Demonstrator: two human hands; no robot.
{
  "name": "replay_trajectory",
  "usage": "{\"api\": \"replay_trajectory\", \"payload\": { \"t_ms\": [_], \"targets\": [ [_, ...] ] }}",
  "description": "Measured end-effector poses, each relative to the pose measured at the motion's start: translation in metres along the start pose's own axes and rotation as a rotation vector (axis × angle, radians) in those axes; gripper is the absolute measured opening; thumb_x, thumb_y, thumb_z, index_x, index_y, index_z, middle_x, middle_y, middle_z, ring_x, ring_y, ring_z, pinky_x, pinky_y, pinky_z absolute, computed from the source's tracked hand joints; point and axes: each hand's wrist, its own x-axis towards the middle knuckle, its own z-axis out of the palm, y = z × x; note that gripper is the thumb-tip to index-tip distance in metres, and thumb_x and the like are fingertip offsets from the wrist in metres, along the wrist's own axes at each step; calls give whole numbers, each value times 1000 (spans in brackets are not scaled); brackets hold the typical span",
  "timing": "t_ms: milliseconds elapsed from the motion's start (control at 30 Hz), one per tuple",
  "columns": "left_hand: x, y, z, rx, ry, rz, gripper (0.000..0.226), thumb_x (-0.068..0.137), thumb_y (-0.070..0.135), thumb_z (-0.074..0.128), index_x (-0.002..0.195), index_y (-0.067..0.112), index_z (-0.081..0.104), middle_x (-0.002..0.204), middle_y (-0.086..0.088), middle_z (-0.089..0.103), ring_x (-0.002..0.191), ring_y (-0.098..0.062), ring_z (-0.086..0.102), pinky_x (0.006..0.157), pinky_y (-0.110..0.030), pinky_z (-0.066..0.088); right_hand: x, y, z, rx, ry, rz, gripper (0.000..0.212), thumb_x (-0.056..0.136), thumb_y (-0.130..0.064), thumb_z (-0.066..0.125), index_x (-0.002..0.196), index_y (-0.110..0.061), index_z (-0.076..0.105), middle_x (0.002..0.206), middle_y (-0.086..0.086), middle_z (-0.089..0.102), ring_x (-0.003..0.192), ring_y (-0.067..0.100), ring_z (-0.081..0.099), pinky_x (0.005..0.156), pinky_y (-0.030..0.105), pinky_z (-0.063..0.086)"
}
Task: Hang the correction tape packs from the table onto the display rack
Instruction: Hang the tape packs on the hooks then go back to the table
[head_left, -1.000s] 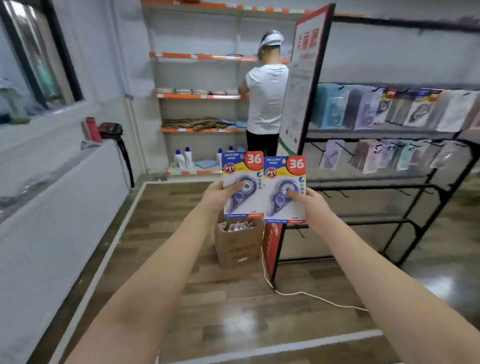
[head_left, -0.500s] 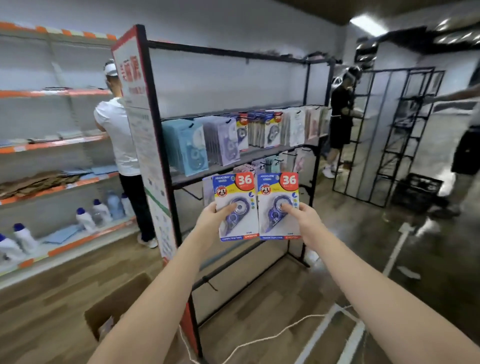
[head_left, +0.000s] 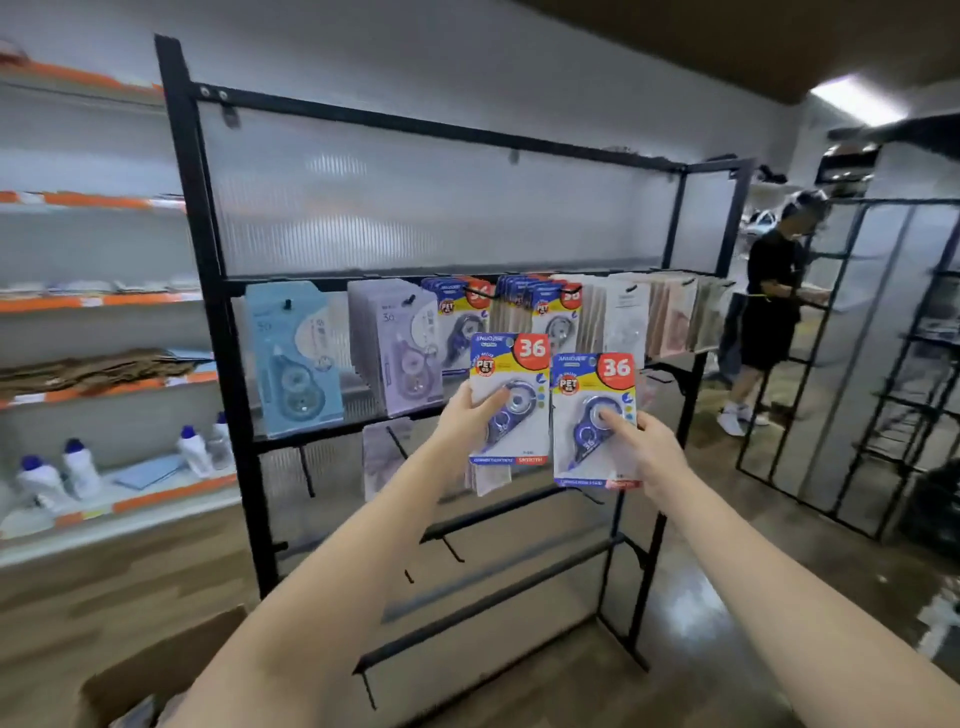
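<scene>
My left hand (head_left: 467, 415) grips one correction tape pack (head_left: 514, 364), a yellow, red and blue card marked 36, thumb across its front. My right hand (head_left: 641, 447) holds a second matching pack (head_left: 597, 384) just to the right and slightly lower. Both packs are raised in front of the black display rack (head_left: 218, 322). On the rack's upper rail hang several packs: a light blue row (head_left: 293, 358), a lilac row (head_left: 397, 348), matching 36 packs (head_left: 460, 317) and pale ones further right. Bare hooks show on the lower rails.
Orange-edged shelves (head_left: 93, 384) with white bottles (head_left: 78, 467) stand at the left. A cardboard box (head_left: 150, 670) sits on the floor at the lower left. A person in black (head_left: 769, 322) stands by further black racks (head_left: 883, 364) on the right.
My view has swung right and moved closer to the rack. Both hands have carried the packs up towards the hanging row; the left pack now sits higher than the right one.
</scene>
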Motion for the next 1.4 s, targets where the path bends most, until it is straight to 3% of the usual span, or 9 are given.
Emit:
{"api": "replay_trajectory", "payload": {
  "t_ms": [67, 300, 600, 700, 867, 1067, 1167, 1300, 1400],
  "targets": [
    [28, 5, 7, 4, 84, -6, 33, 90, 36, 64, 118, 23, 51, 121, 1, 63, 110, -19, 61, 97, -44, 49, 33, -1, -3, 0, -22, -18, 20, 88, -14, 65, 105, -4, 63, 86, 3, 66, 56, 2, 64, 50, 12, 49],
    [89, 23, 22, 110, 301, 89, 24, 95, 33, 58, 113, 25, 45, 102, 10, 55, 94, -7, 52, 84, -28, 39, 110, 13, 5, 22, -113, -27, 17, 90, -19, 64, 103, -10, 58, 80, -3, 61, 67, 7, 55, 43, 9, 43],
    [119, -8, 25, 85, 440, 124, 35, 95, 31, 57, 127, 18, 48, 111, 9, 57, 103, -10, 54, 80, -22, 43, 155, 44, 16, 61, -226, 38, 32, 85, -25, 68, 110, -5, 62, 94, 7, 69, 83, 25, 65, 81, 38, 52],
    [135, -14, 23, 56, 476, 134, 34, 95, 28, 57, 126, 14, 48, 107, 5, 60, 91, -8, 59, 62, -11, 47, 167, 49, 15, 48, -242, 25, 30, 82, -30, 71, 104, -11, 64, 98, 8, 70, 89, 26, 66, 84, 40, 53],
    [166, -23, 20, 12, 574, 73, 35, 92, 36, 61, 118, 15, 52, 115, -4, 64, 105, -23, 62, 88, -37, 51, 176, 37, 25, 111, -304, -50, 13, 88, -18, 65, 100, -14, 63, 94, 4, 71, 81, 18, 67, 72, 32, 56],
    [167, -64, 15, 162, 677, -29, 38, 92, 38, 60, 119, 15, 49, 105, -2, 59, 93, -20, 56, 79, -32, 43, 168, 14, 52, 79, -488, -245, 12, 86, -20, 65, 97, -14, 64, 88, -3, 72, 79, 11, 68, 67, 23, 54],
    [164, -87, 13, 176, 642, -38, 58, 73, 55, 60, 114, 15, 54, 113, -12, 64, 101, -29, 60, 90, -41, 49, 164, 1, 68, 75, -523, -319, 12, 87, -21, 65, 96, -12, 63, 86, -3, 70, 76, 7, 66, 64, 19, 51],
    [149, -93, 12, 609, 589, -157, 28, 88, 30, 60, 111, 14, 59, 106, -8, 64, 86, -21, 52, 75, -28, 40, 170, -5, 84, 25, -523, -355, 12, 87, -31, 66, 86, -21, 59, 78, -4, 65, 69, 3, 60, 61, 19, 45],
    [140, -96, 7, 1036, 543, -202, 31, 96, 31, 53, 119, 13, 61, 115, -5, 60, 99, -22, 55, 78, -28, 41, 176, 2, 90, 5, -523, -307, 32, 85, -41, 66, 95, -10, 60, 89, 12, 67, 77, 18, 59, 67, 34, 45]
  ]
}}
